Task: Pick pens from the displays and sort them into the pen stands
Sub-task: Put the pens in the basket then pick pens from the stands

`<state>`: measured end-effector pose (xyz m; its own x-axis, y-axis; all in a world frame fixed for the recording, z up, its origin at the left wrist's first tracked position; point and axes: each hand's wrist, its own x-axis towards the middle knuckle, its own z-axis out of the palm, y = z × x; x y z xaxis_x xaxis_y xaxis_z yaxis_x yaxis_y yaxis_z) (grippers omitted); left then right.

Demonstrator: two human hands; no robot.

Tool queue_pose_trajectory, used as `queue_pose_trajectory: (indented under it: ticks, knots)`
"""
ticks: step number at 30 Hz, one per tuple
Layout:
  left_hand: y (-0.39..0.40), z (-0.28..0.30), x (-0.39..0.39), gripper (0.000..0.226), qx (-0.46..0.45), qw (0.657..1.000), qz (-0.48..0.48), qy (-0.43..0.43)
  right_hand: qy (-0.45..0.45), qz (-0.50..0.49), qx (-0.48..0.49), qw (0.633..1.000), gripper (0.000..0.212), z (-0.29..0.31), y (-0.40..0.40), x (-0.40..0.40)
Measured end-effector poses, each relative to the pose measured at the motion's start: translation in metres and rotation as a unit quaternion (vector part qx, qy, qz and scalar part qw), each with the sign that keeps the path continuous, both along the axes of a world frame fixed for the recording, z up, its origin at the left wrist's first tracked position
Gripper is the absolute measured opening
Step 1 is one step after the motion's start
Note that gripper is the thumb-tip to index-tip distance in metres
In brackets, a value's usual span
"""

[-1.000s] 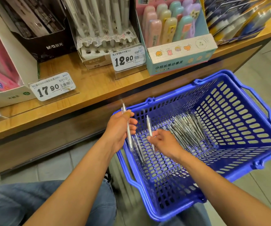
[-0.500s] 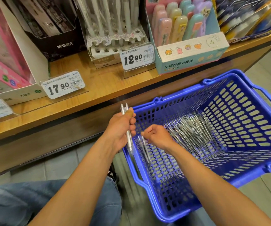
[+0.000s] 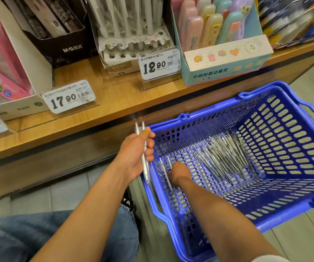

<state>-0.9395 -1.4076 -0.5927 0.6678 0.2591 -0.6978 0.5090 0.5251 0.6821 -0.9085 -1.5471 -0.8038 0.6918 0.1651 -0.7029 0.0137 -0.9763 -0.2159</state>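
Head view: the right hand (image 3: 178, 172), which a second ago held one pen upright above the blue basket (image 3: 292, 220), has dropped to the basket floor, its fingers curled at two loose pens (image 3: 164, 170); whether they are gripped cannot be told. This suggests another pick is under way and the bundle is growing. The left hand (image 3: 135, 154) grips a small bundle of pens (image 3: 144, 157) upright at the basket's near corner. A larger pile of pens (image 3: 226, 157) lies just beyond the right hand. The white pen stand (image 3: 133, 48) sits on the counter (image 3: 114, 95), well apart.
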Motion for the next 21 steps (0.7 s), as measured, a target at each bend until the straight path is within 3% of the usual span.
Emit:
queue_pose_trajectory:
  ticks: [2, 4, 7, 8, 10, 12, 16, 21]
  knots:
    - [0.000, 0.000, -0.001, 0.022, 0.001, 1.000, -0.003, 0.001, 0.017, -0.019, -0.001, 1.000, 0.016, 0.005, -0.009, 0.003]
    - [0.000, 0.000, -0.001, 0.021, 0.005, 1.000, -0.003, 0.003, 0.030, -0.046, 0.008, 0.998, 0.024, 0.016, -0.020, 0.008]
    - [-0.003, 0.000, 0.002, 0.020, 0.016, 1.000, -0.004, 0.011, 0.049, -0.114, 0.108, 0.986, 0.026, 0.044, -0.032, 0.019]
    - [-0.004, 0.000, 0.003, 0.020, 0.019, 1.000, -0.004, 0.014, 0.066, -0.178, 0.174, 0.966, 0.026, 0.057, -0.035, 0.020]
    - [-0.005, 0.000, 0.005, 0.020, 0.023, 1.000, -0.003, 0.020, 0.105, -0.321, 0.301, 0.892, 0.018, 0.091, -0.036, 0.016]
    - [-0.007, 0.001, 0.006, 0.020, 0.023, 0.999, -0.003, 0.022, 0.100, -0.377, 0.392, 0.833, 0.007, 0.130, -0.033, 0.003]
    - [-0.011, 0.004, 0.006, 0.027, 0.040, 0.999, -0.026, 0.016, 0.033, -0.333, 0.523, 0.784, 0.016, 0.192, -0.014, -0.031]
    - [-0.005, 0.004, 0.002, 0.028, -0.019, 1.000, -0.017, 0.010, 0.040, -0.270, 0.569, 0.776, 0.011, 0.209, 0.007, -0.030]
